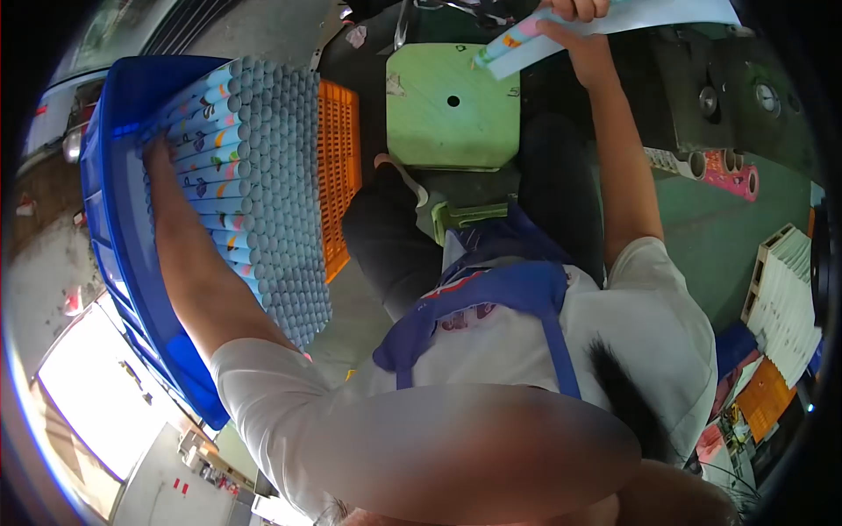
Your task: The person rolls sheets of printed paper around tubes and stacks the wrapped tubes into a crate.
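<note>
My left hand [160,151] reaches into a blue crate [127,88], against the side of a tall stack of light-blue printed tubes [272,158]. Its fingers are mostly hidden beside the tubes, so its grip does not show. At the top, my right hand [574,19] is closed around a printed sheet [517,42], colourful outside and white inside, which looks partly rolled. The sheet's lower end hangs over a green stool [452,131] with a small dark hole in its top.
An orange slatted crate [338,167] stands right of the tube stack. Pink and red printed rolls [732,175] lie to the right, near a dark machine panel with round dials [767,99]. A stack of white sheets [785,289] is at the far right.
</note>
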The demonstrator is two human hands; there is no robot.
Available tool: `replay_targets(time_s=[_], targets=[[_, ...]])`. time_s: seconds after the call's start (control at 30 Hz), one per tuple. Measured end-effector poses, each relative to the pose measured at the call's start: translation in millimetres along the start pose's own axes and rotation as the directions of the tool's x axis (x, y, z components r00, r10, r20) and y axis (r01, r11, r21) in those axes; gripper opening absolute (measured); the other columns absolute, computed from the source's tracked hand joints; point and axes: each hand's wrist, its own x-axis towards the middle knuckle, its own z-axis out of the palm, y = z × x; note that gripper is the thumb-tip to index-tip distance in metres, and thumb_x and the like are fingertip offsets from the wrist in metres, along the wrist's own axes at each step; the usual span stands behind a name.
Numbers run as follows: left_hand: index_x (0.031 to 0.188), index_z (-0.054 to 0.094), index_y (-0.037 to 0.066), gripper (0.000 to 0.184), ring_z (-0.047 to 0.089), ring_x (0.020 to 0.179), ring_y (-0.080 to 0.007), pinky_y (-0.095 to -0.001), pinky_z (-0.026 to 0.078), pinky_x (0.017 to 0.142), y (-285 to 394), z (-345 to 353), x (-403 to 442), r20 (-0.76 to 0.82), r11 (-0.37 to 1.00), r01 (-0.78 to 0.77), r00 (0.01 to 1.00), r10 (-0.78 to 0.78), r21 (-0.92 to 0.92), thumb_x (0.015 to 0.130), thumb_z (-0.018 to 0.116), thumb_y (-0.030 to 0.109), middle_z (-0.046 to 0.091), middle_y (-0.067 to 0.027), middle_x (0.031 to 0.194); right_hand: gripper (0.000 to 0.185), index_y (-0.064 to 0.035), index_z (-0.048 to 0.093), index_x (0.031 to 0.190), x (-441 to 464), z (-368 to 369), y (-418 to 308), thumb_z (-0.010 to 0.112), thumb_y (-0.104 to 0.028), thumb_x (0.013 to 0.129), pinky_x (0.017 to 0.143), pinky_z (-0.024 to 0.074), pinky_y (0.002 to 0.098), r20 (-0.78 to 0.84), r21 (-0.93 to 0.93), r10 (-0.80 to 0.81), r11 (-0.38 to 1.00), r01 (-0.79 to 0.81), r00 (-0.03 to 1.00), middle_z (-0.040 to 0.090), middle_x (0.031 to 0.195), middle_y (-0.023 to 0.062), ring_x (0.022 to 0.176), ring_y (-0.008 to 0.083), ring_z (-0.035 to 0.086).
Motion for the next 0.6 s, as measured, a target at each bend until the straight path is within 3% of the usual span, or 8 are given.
replay_targets(time_s=[0.03,0.1,0.17,0.27,0.37,0.43,0.5,0.6], targets=[[0.093,0.073,0.001,0.035,0.068,0.063,-0.0267,-0.0436,0.055,0.065,-0.9,-4.1,-1.3,0.049,0.979,0.008,0.999,0.002,-0.203,0.091,0.069,0.035,0.069,-0.0127,0.072,0.017,-0.0030,0.072,0.098,1.6,12.8,-7.4,0.077,-0.004,0.082,0.080,0.0512,0.0385,-0.066,0.088,0.033,0.996,-0.027,0.997,0.065,0.096,0.0089,0.098,0.0202,0.064],[0.090,0.072,0.000,0.033,0.065,0.061,-0.0262,-0.0418,0.051,0.062,0.5,-5.6,-22.1,-0.115,0.973,-0.172,0.981,0.155,-0.154,0.089,0.072,0.034,0.068,-0.0115,0.072,0.021,-0.0022,0.071,0.101,-3.1,16.4,-6.3,0.080,-0.006,0.082,0.079,0.0523,0.0378,-0.071,0.115,0.005,0.993,0.003,0.997,0.065,0.096,0.0087,0.096,0.0190,0.065],[0.084,0.070,0.000,0.032,0.061,0.057,-0.0253,-0.0382,0.045,0.054,11.5,-8.5,-52.5,-0.390,0.874,-0.486,0.802,0.452,0.013,0.085,0.078,0.030,0.065,-0.0090,0.071,0.030,-0.0004,0.069,0.106,-12.0,15.1,-4.7,0.084,-0.010,0.081,0.076,0.0545,0.0363,-0.088,0.158,-0.056,0.985,0.070,0.995,0.066,0.096,0.0081,0.093,0.0166,0.067],[0.104,0.068,-0.002,0.024,0.065,0.081,-0.0251,-0.0360,0.050,0.072,105.2,26.5,-190.0,-0.603,0.658,-0.753,0.522,0.603,0.006,0.089,0.074,0.016,0.068,-0.0125,0.093,0.045,0.0005,0.066,0.118,-31.3,12.5,-9.1,0.085,-0.017,0.080,0.087,0.0535,0.0344,-0.002,0.093,0.035,0.995,-0.035,0.999,0.069,0.106,0.0083,0.100,0.0170,0.067],[0.117,0.068,0.001,0.028,0.064,0.101,-0.0238,-0.0337,0.050,0.088,191.2,59.6,-364.0,-0.236,0.375,-0.883,0.315,0.919,0.283,0.090,0.073,0.008,0.067,-0.0141,0.115,0.045,0.0000,0.068,0.119,-66.6,23.2,-7.6,0.084,-0.020,0.082,0.090,0.0540,0.0335,0.103,0.041,0.035,0.998,-0.040,0.994,0.073,0.103,0.0069,0.098,0.0167,0.069],[0.122,0.066,0.003,0.034,0.065,0.102,-0.0222,-0.0332,0.051,0.088,224.3,82.4,-450.7,0.008,0.040,-0.977,0.043,0.999,0.212,0.090,0.075,0.010,0.068,-0.0109,0.115,0.037,-0.0010,0.070,0.114,-81.3,37.5,-12.9,0.082,-0.020,0.084,0.086,0.0549,0.0335,0.175,0.029,-0.001,1.000,-0.004,0.985,0.074,0.095,0.0055,0.093,0.0163,0.070],[0.125,0.064,0.003,0.035,0.065,0.102,-0.0201,-0.0319,0.051,0.087,239.6,102.0,-513.5,0.129,0.189,-0.978,0.177,0.976,-0.087,0.092,0.074,0.012,0.067,-0.0085,0.118,0.037,-0.0040,0.067,0.114,-91.9,55.5,-18.6,0.082,-0.022,0.086,0.081,0.0558,0.0346,0.249,-0.228,-0.010,0.971,0.068,0.969,0.074,0.094,0.0070,0.092,0.0142,0.071],[0.117,0.065,0.002,0.026,0.066,0.097,-0.0191,-0.0313,0.052,0.084,259.5,133.6,-538.3,0.251,0.372,-0.836,0.290,0.923,-0.404,0.093,0.071,0.010,0.070,-0.0077,0.110,0.041,0.0005,0.068,0.113,-74.2,76.1,-17.5,0.086,-0.018,0.082,0.071,0.0576,0.0382,0.337,-0.033,0.206,0.978,-0.208,0.919,0.069,0.097,0.0092,0.086,0.0183,0.069]])
